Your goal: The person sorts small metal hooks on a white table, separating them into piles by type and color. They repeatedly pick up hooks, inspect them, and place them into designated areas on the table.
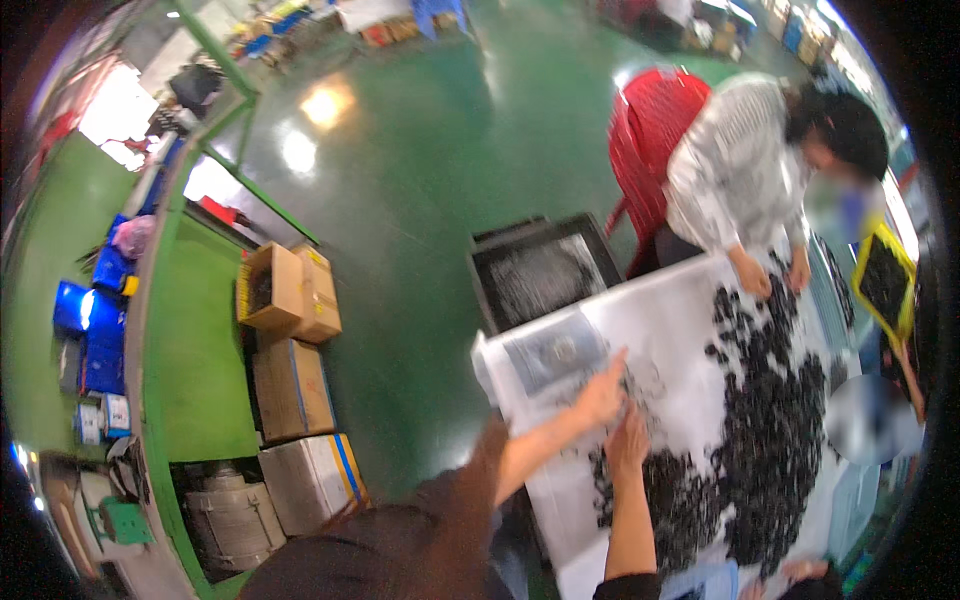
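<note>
I see my own two arms coming up from the lower edge. The left hand [603, 392] is bare, no glove, no ring that I can make out, and the forearm behind it is bare up to a dark brown sleeve pushed back near the elbow. The right hand [628, 440] is bare too, its forearm uncovered down to a black cuff at the frame's bottom. No watch or band shows on either wrist.

Three cardboard boxes [290, 290] [292, 388] [312, 480] at lower left. One white table [660, 300] at right, one heap of small black parts [770, 430] upon it, too many for counting. Two dark trays [545, 270] at centre. One red chair [650, 130] at upper right.
</note>
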Motion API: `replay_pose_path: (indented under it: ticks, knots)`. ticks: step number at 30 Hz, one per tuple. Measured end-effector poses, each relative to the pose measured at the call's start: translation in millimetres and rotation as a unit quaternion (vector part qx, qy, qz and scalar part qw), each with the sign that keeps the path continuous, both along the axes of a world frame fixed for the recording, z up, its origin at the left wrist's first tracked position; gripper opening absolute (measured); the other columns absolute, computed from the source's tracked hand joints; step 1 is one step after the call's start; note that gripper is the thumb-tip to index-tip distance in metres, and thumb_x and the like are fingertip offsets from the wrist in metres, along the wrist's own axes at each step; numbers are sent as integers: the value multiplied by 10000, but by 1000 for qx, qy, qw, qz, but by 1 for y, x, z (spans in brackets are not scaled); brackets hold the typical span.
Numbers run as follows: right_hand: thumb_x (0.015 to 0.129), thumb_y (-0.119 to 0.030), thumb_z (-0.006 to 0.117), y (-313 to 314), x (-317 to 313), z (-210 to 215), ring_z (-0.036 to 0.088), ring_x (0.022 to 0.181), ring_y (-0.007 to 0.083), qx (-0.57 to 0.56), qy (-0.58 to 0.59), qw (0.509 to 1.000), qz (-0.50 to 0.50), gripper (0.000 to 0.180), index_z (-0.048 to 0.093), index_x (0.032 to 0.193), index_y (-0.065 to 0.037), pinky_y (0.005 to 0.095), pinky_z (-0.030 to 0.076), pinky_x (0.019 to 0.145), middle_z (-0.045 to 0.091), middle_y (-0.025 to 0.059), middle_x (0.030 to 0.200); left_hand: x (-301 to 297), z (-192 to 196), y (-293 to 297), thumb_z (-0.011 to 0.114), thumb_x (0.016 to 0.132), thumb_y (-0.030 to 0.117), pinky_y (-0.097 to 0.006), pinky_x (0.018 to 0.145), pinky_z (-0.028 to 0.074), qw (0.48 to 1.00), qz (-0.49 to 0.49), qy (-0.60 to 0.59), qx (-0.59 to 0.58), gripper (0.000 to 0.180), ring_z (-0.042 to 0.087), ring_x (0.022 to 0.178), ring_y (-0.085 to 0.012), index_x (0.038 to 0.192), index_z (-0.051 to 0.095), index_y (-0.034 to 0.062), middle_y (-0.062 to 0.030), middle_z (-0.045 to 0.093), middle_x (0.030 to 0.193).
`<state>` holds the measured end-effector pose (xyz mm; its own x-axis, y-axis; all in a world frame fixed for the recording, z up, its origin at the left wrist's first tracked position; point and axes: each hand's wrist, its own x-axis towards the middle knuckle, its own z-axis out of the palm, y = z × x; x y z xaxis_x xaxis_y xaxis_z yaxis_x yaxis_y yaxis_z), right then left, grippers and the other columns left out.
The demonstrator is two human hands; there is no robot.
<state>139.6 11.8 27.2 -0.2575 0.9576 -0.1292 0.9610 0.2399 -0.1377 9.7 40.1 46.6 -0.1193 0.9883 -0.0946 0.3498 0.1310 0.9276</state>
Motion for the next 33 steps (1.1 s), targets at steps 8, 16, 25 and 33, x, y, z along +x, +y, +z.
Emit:
replay_pose_path:
  ticks: [8, 16, 25, 33]
  knots:
    - [734, -64, 546, 16, 73, -8, 611, 786, 259, -29, 346, 903, -254, 271, 641, 988, -62, 357, 472, 681, 651, 133, 905, -40, -19, 3, 519, 806, -2, -313, 791, 517, 955, -104, -213, -179, 402, 636, 921, -180, 1207, 527, 14, -93, 611, 1076]
    - [781, -37, 465, -17, 114, 6, 574, 905, 220, -190, 771, 449, -410, 120, 514, 891, -36, 368, 473, 743, 576, 106, 946, -1, -22, -24, 679, 798, 216, -241, 531, 461, 910, -33, -252, -328, 289, 495, 581, -85, 1026, 569, 75, 30, 529, 707]
    - [776, -38, 513, -49, 135, 26, 549, 991, 249, -107, 881, 335, -317, 134, 569, 895, -63, 494, 376, 1000, 569, 70, 905, 64, -54, -79, 413, 945, 235, -261, 504, 468, 845, -218, -259, -415, 265, 570, 591, -126, 1047, 583, 61, -39, 623, 798]
    - [738, -217, 707, -37, 98, 19, 581, 694, 213, -110, 312, 885, -328, 255, 594, 881, -38, 327, 453, 609, 581, 45, 732, 21, -39, -18, 624, 825, 370, -254, 560, 436, 942, -151, -80, -289, 331, 562, 665, -90, 897, 672, 51, -27, 608, 712]
